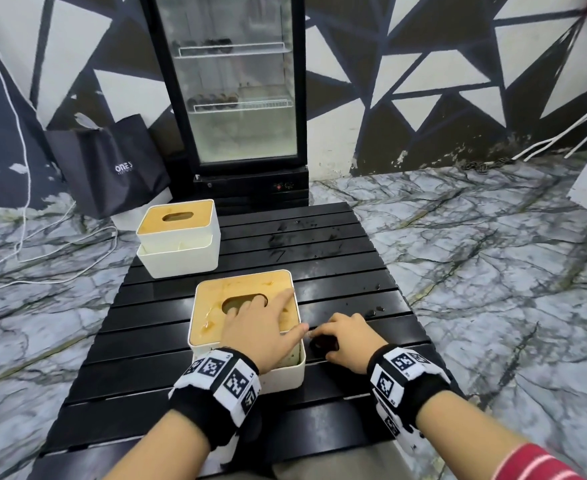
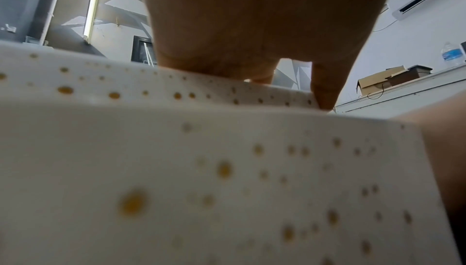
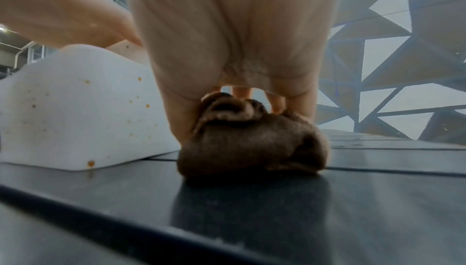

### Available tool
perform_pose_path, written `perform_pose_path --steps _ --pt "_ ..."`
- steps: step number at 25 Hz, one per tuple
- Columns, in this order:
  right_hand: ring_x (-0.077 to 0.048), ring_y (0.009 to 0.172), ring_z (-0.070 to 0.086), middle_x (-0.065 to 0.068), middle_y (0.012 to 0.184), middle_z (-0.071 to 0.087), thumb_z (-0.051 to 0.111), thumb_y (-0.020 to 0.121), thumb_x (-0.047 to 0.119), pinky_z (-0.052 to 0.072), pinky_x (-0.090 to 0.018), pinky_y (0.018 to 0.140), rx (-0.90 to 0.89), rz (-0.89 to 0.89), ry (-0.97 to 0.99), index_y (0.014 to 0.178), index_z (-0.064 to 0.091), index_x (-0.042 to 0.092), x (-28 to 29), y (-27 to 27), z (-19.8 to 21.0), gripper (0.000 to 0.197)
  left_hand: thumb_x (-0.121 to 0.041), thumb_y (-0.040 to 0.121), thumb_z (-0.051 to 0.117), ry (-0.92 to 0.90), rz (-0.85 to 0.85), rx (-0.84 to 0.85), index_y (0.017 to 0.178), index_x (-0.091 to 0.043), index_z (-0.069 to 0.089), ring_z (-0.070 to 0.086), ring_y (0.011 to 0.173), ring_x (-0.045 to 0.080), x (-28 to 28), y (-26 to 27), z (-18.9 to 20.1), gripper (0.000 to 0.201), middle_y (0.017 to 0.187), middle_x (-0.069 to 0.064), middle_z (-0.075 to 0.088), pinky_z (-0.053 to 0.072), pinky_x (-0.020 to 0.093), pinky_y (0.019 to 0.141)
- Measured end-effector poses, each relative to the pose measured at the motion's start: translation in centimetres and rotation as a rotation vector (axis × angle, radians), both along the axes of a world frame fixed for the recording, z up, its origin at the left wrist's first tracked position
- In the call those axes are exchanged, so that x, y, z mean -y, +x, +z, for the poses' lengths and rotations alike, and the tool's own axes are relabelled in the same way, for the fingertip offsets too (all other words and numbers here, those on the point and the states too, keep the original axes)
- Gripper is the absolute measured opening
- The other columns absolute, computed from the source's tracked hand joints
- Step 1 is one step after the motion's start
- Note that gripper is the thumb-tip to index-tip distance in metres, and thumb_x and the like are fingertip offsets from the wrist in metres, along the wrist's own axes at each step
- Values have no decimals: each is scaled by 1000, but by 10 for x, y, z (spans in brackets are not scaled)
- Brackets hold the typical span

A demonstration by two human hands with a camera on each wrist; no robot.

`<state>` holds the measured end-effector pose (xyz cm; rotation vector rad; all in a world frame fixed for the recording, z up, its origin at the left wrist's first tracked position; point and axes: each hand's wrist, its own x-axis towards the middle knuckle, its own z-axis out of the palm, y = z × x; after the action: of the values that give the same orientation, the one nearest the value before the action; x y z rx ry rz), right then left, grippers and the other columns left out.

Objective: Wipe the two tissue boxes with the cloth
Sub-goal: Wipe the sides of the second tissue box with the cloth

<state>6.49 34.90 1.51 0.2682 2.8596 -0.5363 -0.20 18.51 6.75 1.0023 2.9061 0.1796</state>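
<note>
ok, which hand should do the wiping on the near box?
Right. The right hand already grips the cloth on the table beside the near tissue box, while the left hand lies flat on its lid, steadying it.

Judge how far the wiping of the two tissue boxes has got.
Done: nothing obvious; the near box still has orange spots. In hand: the left hand rests on its lid, the right hand grips the cloth on the table. Left: both boxes, including the far box.
</note>
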Motion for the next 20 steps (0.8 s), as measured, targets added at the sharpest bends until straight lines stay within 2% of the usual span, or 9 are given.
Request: perform_pose_path --steps 3,6,9,11,12,14,16,18,20 --pt "-29 105 47 2 103 49 59 80 18 38 -29 93 -44 2 -68 119 56 35 1 4 3 43 -65 87 35 69 5 19 143 -43 21 48 114 22 3 -1 3 62 116 1 52 33 38 100" --pt "-13 87 54 16 77 44 65 74 13 37 -8 77 -168 -41 -227 111 64 29 -3 11 14 40 -62 85 42 256 7 123 141 -46 23 48 112 20 13 -3 13 61 111 -3 53 37 39 100" --pt "-4 85 55 16 89 59 70 71 11 33 0 75 -392 -168 -409 105 66 28 -8 14 31 38 -65 74 50 569 -24 259 139 -50 25 44 113 3 22 -9 25 71 123 -11 49 37 28 100" --pt "-5 93 57 11 100 64 72 71 12 37 -5 80 -546 -263 -525 102 65 32 -8 14 44 38 -48 80 64 762 -42 281 142 -44 24 32 112 -20 26 -8 32 74 130 -21 36 28 13 100" --pt "-3 95 57 11 102 65 72 72 11 38 -5 80 -607 -304 -582 100 64 34 -6 15 50 37 -37 82 68 834 -43 295 144 -42 22 28 115 -22 27 -8 33 78 131 -25 32 26 10 102" --pt "3 92 57 13 101 66 71 73 9 39 -2 77 -694 -352 -691 96 64 34 0 16 60 34 -36 78 72 934 -33 347 143 -47 17 30 127 -9 29 -7 29 86 135 -28 31 28 23 111" --pt "3 91 58 13 101 67 70 74 9 42 -6 80 -735 -347 -756 97 65 33 9 17 64 34 -53 66 70 983 -12 371 139 -58 13 31 133 2 31 -4 24 93 141 -23 32 30 35 112" --pt "4 95 57 16 103 64 69 77 11 40 -6 82 -744 -300 -735 99 63 38 20 17 61 36 -59 60 68 1007 21 394 135 -64 11 28 135 4 33 -4 20 94 143 -22 31 29 36 113" --pt "9 100 53 21 105 60 64 82 12 35 -1 82 -745 -266 -737 101 58 46 30 16 54 39 -55 60 70 1018 27 408 135 -62 8 26 133 2 35 -5 20 98 141 -24 29 27 29 110"
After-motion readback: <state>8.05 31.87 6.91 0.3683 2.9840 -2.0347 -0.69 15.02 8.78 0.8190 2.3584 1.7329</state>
